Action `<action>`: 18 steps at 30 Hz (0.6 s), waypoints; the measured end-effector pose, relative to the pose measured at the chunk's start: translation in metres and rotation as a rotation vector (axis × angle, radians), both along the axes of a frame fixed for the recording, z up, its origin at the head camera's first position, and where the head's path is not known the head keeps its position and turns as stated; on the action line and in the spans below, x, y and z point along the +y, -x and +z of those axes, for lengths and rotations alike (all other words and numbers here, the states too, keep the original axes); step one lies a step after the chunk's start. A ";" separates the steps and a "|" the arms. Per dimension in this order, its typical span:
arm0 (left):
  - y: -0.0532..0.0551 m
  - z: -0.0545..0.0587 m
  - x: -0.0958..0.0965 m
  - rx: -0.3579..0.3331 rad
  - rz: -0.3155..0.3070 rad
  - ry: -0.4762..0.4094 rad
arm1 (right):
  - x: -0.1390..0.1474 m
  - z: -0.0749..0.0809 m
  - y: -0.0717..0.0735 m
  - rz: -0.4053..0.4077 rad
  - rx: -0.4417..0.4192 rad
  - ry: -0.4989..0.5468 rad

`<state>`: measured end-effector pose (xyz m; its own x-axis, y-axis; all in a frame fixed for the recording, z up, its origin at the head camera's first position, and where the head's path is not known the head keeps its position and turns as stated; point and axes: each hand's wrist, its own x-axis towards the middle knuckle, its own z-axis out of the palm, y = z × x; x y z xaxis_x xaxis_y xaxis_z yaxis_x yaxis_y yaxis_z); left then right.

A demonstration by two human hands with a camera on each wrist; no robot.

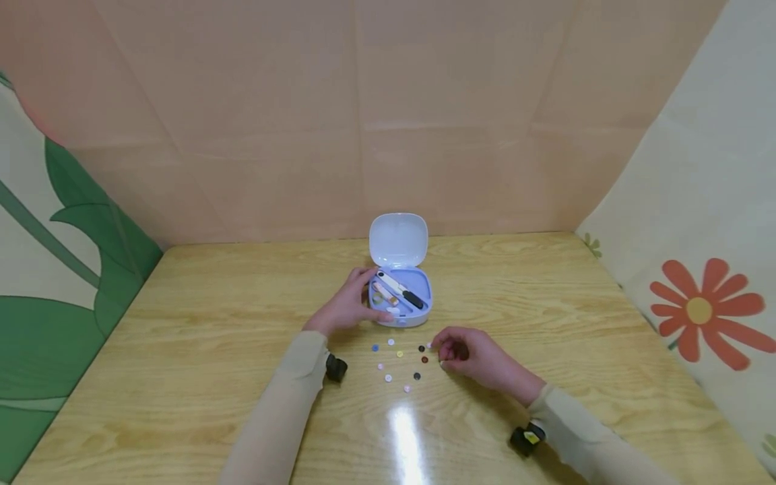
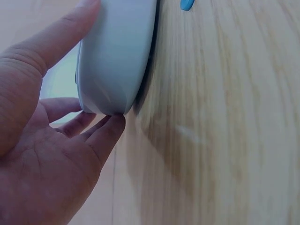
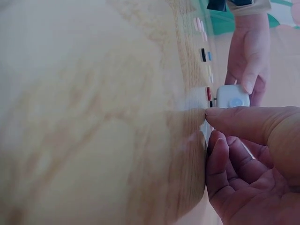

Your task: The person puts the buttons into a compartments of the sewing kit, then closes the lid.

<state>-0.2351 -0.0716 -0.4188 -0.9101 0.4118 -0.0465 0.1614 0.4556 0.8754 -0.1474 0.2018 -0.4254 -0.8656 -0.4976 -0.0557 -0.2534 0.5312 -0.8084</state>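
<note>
The thumb and forefinger of the right hand (image 1: 481, 357) were bent down to the tabletop beside a white button (image 1: 442, 364); whether they pinched it could not be told. The left hand (image 1: 348, 310) grasped the pale blue case (image 1: 418, 322) at its left side, thumb at the front, fingers around the far side.

Just left of the right hand, 10 more buttons (image 1: 399, 353) lay scattered before the case, among them blue, yellow, red, black, pink and white. The case stood with its lid (image 1: 398, 239) raised; inside were a white-and-black tool (image 1: 400, 289) and smaller items. A black device sat on each wrist, the right one (image 1: 526, 438) bearing a yellow label (image 1: 531, 436) too small to read.

The left wrist view showed fingertips on the smooth side wall; the right wrist view showed a round clasp (image 3: 236, 103) facing forward. Beyond the wooden table (image 1: 515, 289) hung a pinkish backdrop (image 1: 364, 121).
</note>
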 end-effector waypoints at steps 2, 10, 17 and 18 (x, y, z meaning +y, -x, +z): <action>0.001 0.000 0.000 0.003 -0.005 0.000 | 0.000 0.000 0.000 0.005 0.002 -0.002; 0.003 -0.001 -0.001 -0.005 -0.016 -0.004 | 0.002 -0.002 0.002 0.045 0.031 -0.004; 0.003 -0.002 -0.002 -0.005 -0.024 -0.016 | 0.004 -0.003 0.002 0.068 0.046 0.021; 0.004 -0.002 -0.002 -0.004 -0.024 -0.016 | 0.005 -0.003 0.002 0.065 0.042 0.025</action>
<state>-0.2387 -0.0737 -0.4207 -0.8997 0.4345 -0.0432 0.1691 0.4379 0.8830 -0.1495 0.2064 -0.4285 -0.8326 -0.5538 -0.0074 -0.3205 0.4926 -0.8091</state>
